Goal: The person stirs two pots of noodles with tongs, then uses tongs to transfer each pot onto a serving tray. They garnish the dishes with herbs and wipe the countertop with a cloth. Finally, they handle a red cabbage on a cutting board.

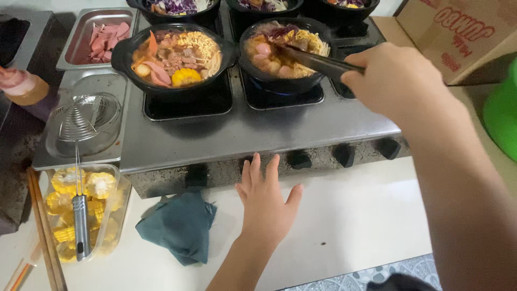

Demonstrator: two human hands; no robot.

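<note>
My right hand (396,78) grips black tongs (318,62) whose tips reach into a black pot (280,81) of noodles, sausage pieces and purple cabbage on the right burner of a steel stove (242,129). My left hand (266,202) rests open, fingers spread, on the white counter (355,215) just in front of the stove knobs (299,159). A second black pot (172,56) on the left burner holds noodles, sliced sausage, meat and a piece of corn.
A wire strainer (81,161) lies across a steel tray and a clear tub of corn pieces (81,205). A teal cloth (180,226) sits on the counter. Sausage slices fill a steel tray (102,37). Chopsticks (46,231) lie left; a cardboard box (458,32) stands right.
</note>
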